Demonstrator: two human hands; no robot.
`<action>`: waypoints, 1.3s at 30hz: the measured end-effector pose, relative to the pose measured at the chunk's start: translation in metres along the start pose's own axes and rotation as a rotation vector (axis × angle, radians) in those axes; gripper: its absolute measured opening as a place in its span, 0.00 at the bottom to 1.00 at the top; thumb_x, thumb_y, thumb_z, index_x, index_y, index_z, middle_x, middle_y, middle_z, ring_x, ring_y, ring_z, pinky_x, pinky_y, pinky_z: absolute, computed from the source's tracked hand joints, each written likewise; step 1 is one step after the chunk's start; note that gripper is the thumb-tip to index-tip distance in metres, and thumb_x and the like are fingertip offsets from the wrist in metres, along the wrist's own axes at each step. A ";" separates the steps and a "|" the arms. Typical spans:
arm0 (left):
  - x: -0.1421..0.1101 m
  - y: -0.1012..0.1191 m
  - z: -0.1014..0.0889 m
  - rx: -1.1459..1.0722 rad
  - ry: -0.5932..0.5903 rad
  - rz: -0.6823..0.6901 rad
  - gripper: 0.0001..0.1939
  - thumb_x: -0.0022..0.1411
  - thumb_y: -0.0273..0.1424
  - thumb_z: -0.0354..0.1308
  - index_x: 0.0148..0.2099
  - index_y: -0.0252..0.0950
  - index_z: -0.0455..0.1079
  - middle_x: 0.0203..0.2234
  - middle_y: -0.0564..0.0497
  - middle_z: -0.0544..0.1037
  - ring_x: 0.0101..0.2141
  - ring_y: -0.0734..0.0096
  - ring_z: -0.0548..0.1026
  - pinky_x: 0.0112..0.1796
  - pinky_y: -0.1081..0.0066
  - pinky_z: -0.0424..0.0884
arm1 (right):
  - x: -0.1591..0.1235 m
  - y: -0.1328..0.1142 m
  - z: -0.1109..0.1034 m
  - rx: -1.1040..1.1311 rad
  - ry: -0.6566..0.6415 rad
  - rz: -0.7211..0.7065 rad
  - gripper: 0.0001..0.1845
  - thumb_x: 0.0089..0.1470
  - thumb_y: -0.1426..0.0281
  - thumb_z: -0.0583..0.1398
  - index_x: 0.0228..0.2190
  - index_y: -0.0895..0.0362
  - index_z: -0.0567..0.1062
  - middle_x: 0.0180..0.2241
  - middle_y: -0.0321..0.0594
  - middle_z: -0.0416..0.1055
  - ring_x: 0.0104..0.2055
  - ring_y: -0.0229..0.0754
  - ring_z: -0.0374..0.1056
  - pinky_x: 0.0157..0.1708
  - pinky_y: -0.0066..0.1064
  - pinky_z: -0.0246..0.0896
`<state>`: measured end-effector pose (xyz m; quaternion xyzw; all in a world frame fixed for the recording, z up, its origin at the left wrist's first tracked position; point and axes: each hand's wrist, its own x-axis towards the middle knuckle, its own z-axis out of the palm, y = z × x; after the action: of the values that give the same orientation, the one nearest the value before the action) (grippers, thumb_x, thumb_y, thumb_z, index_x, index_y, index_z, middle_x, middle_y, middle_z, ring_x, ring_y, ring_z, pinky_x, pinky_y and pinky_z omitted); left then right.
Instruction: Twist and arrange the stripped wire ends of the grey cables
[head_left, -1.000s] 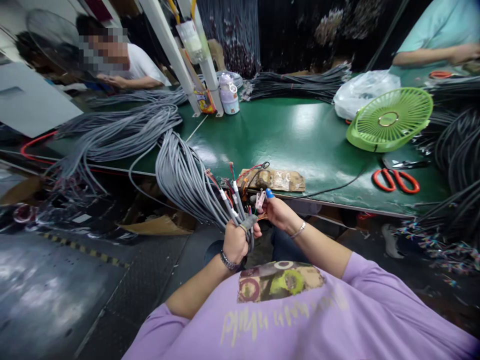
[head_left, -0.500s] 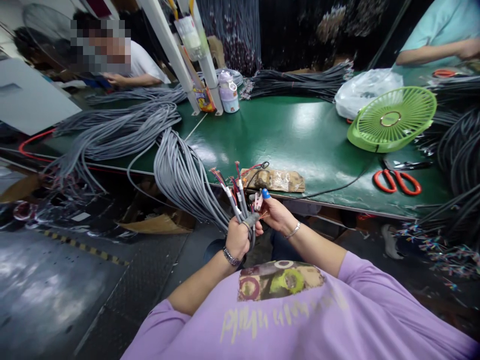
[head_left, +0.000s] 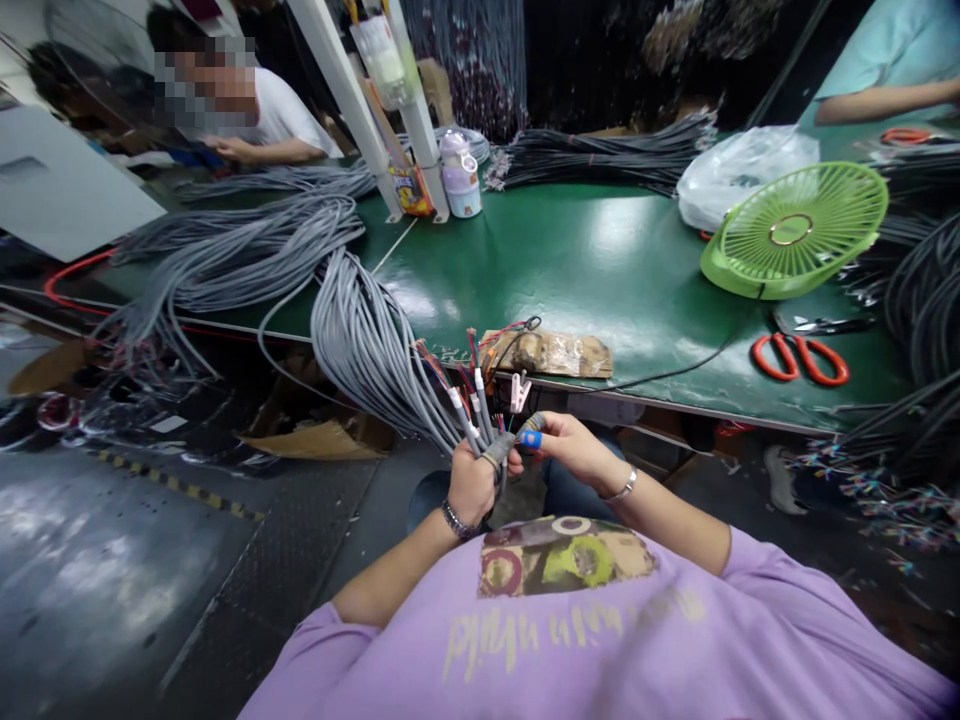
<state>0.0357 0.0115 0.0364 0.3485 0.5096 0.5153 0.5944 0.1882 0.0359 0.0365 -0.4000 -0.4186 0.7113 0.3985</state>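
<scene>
- At the near edge of a green bench (head_left: 540, 270), a person in a purple shirt (head_left: 570, 650) works on gray cables (head_left: 367, 340), both hands close together.
- The left hand (head_left: 474, 480), a watch (head_left: 457, 520) at its wrist, is clenched around the cables near their ends; white sleeves (head_left: 455, 397) and thin colored wires (head_left: 473, 348) fan upward beyond the fist.
- The right hand (head_left: 571, 448), wearing a bracelet (head_left: 624, 485) and a blue wrap (head_left: 531, 439) on one digit, brings its fingertips together just beside the left; whether they pinch a wire cannot be told.
- Left of the fist, the cables sweep over the bench's edge and up onto its top, against a gray heap (head_left: 247, 250).
- Just beyond the right hand, a pale pink clip (head_left: 519, 392) stands near a brown board (head_left: 581, 355) lying along the edge.
- To the right on the bench, red-handled scissors (head_left: 799, 360) lie near a green fan (head_left: 791, 230), with a plastic bag (head_left: 739, 175) just behind it.
- Across the far side, black cables (head_left: 600, 155) stretch between the bag and a lilac bottle (head_left: 460, 175), which stands beside a white post (head_left: 420, 140).
- Far left, a co-worker in white (head_left: 285, 115) sits with hands raised; far right, another's teal sleeve (head_left: 892, 60) and forearm show above the bench.
</scene>
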 end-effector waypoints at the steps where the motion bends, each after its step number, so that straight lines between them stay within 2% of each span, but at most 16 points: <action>1: 0.000 -0.001 0.000 0.007 -0.003 -0.001 0.12 0.46 0.37 0.66 0.25 0.33 0.70 0.16 0.53 0.75 0.19 0.73 0.74 0.23 0.74 0.72 | -0.001 -0.001 0.002 -0.029 0.014 -0.030 0.18 0.37 0.59 0.69 0.24 0.59 0.72 0.21 0.32 0.66 0.23 0.32 0.59 0.24 0.25 0.58; 5: 0.000 0.001 -0.001 -0.020 0.015 0.019 0.12 0.47 0.36 0.65 0.25 0.33 0.70 0.16 0.53 0.75 0.18 0.73 0.74 0.22 0.75 0.71 | -0.004 -0.001 0.008 -0.087 0.064 -0.127 0.16 0.39 0.59 0.68 0.23 0.59 0.73 0.21 0.33 0.66 0.23 0.33 0.58 0.24 0.26 0.56; 8: 0.001 0.004 0.000 -0.059 0.041 0.046 0.12 0.49 0.37 0.64 0.23 0.33 0.70 0.16 0.52 0.74 0.19 0.73 0.74 0.22 0.74 0.71 | -0.009 0.003 0.011 -0.125 0.008 -0.176 0.14 0.41 0.60 0.67 0.22 0.58 0.73 0.21 0.34 0.67 0.25 0.34 0.60 0.28 0.28 0.57; 10: 0.002 0.005 0.000 -0.068 0.050 0.056 0.13 0.50 0.37 0.63 0.22 0.33 0.70 0.15 0.52 0.74 0.18 0.73 0.74 0.22 0.74 0.71 | -0.011 0.005 0.011 -0.163 -0.004 -0.182 0.14 0.43 0.60 0.66 0.22 0.58 0.72 0.21 0.34 0.67 0.25 0.35 0.61 0.28 0.28 0.58; 15: 0.001 0.005 0.001 -0.028 0.055 0.040 0.13 0.50 0.37 0.63 0.22 0.33 0.70 0.15 0.52 0.74 0.17 0.74 0.73 0.21 0.75 0.70 | -0.003 0.004 0.010 -0.155 0.152 -0.127 0.18 0.46 0.55 0.62 0.25 0.58 0.71 0.22 0.35 0.67 0.22 0.34 0.60 0.24 0.28 0.57; 21: -0.001 0.005 0.002 -0.047 0.047 0.040 0.12 0.49 0.36 0.64 0.22 0.33 0.70 0.15 0.53 0.74 0.18 0.74 0.73 0.22 0.75 0.70 | 0.009 0.005 0.012 -0.127 0.143 -0.164 0.16 0.43 0.57 0.65 0.25 0.58 0.72 0.22 0.33 0.65 0.23 0.33 0.59 0.25 0.27 0.57; 24: 0.000 0.003 0.001 -0.061 0.064 0.032 0.11 0.49 0.35 0.64 0.23 0.32 0.71 0.15 0.53 0.74 0.17 0.75 0.72 0.21 0.75 0.70 | 0.004 0.007 0.013 -0.212 0.151 -0.253 0.13 0.46 0.60 0.64 0.24 0.58 0.73 0.22 0.35 0.68 0.25 0.34 0.60 0.27 0.28 0.57; 28: 0.004 0.001 0.001 -0.103 0.084 0.041 0.13 0.49 0.36 0.64 0.22 0.32 0.70 0.14 0.53 0.73 0.17 0.74 0.72 0.21 0.75 0.70 | -0.012 0.008 0.010 -0.501 0.099 -0.518 0.11 0.50 0.63 0.61 0.24 0.58 0.73 0.24 0.37 0.69 0.27 0.36 0.61 0.28 0.29 0.56; 30: 0.005 0.003 0.002 -0.116 0.088 0.040 0.13 0.48 0.36 0.65 0.21 0.32 0.70 0.15 0.52 0.73 0.17 0.74 0.72 0.21 0.75 0.70 | -0.015 0.009 0.006 -0.571 0.066 -0.595 0.13 0.52 0.62 0.60 0.23 0.58 0.73 0.23 0.38 0.68 0.26 0.36 0.61 0.28 0.29 0.56; 32: 0.005 0.005 0.003 -0.116 0.092 0.025 0.14 0.48 0.37 0.65 0.21 0.32 0.70 0.15 0.52 0.74 0.17 0.75 0.72 0.20 0.75 0.69 | -0.011 0.011 0.000 -0.496 0.116 -0.532 0.18 0.53 0.57 0.58 0.23 0.58 0.74 0.22 0.38 0.67 0.25 0.36 0.61 0.28 0.29 0.56; 35: 0.005 0.010 0.007 -0.127 0.096 0.007 0.14 0.47 0.38 0.65 0.22 0.32 0.70 0.15 0.52 0.74 0.16 0.76 0.71 0.18 0.76 0.67 | 0.010 0.013 -0.008 -0.171 0.289 -0.251 0.26 0.53 0.48 0.53 0.25 0.58 0.73 0.22 0.38 0.67 0.22 0.35 0.60 0.25 0.29 0.58; 37: 0.006 0.013 0.010 -0.137 0.098 0.008 0.15 0.47 0.38 0.66 0.22 0.32 0.69 0.15 0.52 0.73 0.15 0.76 0.71 0.18 0.76 0.67 | 0.027 0.012 -0.010 0.063 0.232 -0.059 0.29 0.50 0.44 0.53 0.27 0.58 0.73 0.24 0.39 0.69 0.21 0.33 0.59 0.24 0.28 0.59; 39: 0.007 0.014 0.013 -0.139 0.101 0.010 0.15 0.47 0.38 0.66 0.22 0.31 0.69 0.15 0.53 0.73 0.15 0.76 0.71 0.17 0.76 0.66 | 0.040 0.010 -0.008 0.188 0.099 0.015 0.29 0.48 0.43 0.55 0.28 0.59 0.73 0.25 0.39 0.69 0.21 0.32 0.59 0.23 0.28 0.60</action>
<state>0.0443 0.0226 0.0513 0.2826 0.5001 0.5692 0.5883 0.1783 0.0707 0.0155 -0.3987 -0.3268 0.7299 0.4489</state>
